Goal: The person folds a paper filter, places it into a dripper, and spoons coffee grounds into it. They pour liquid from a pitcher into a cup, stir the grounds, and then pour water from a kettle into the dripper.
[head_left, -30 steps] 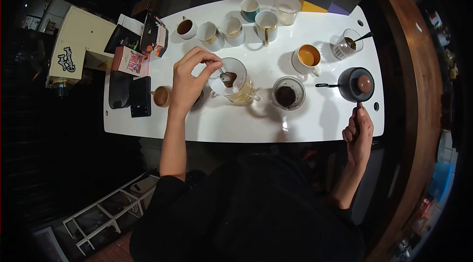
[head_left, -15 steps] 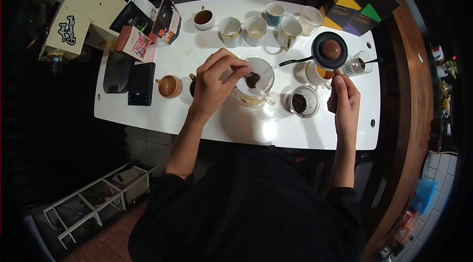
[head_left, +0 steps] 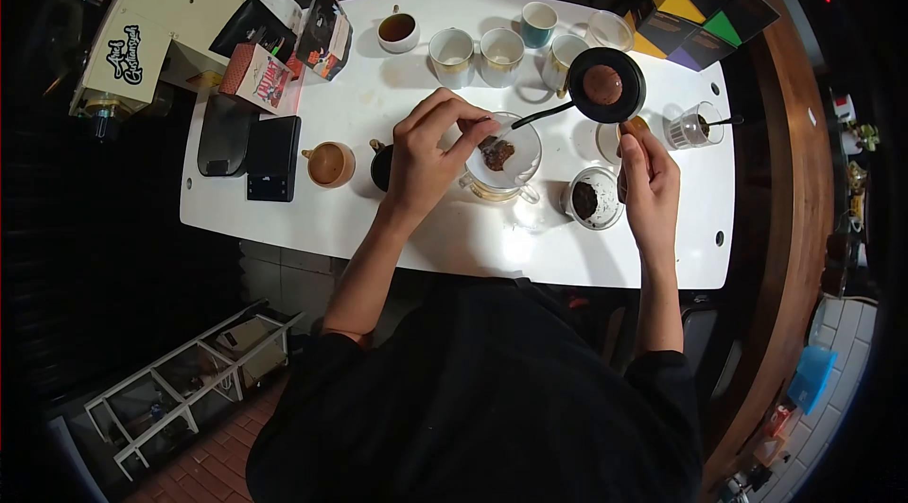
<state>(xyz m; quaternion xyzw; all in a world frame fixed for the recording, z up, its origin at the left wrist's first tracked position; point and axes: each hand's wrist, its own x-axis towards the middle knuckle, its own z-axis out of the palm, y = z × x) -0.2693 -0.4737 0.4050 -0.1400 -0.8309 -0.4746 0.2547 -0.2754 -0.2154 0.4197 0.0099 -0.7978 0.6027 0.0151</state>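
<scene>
My right hand (head_left: 653, 186) is closed round the wooden handle (head_left: 636, 130) of a black gooseneck kettle (head_left: 619, 107). The kettle's thin black spout reaches left, its tip above a white paper filter (head_left: 525, 155) in a glass dripper. Dark wet coffee grounds (head_left: 497, 155) lie in the filter. My left hand (head_left: 433, 155) is at the filter's left edge, thumb and fingertips pinched on something small that I cannot make out. Right of the dripper is a clear cup (head_left: 608, 208) with dark grounds inside, close to my right hand.
White mugs (head_left: 452, 57), a teal cup (head_left: 538, 24) and a cup of dark liquid (head_left: 398, 31) stand behind. At left are a brown cup (head_left: 328, 164), a black scale (head_left: 272, 160) and coffee boxes (head_left: 257, 80). At right, a glass (head_left: 693, 128) holds a spoon.
My right hand and the kettle have moved left, bringing the spout tip over the filter. My left hand has shifted slightly right. The grounds look wetter and more spread out.
</scene>
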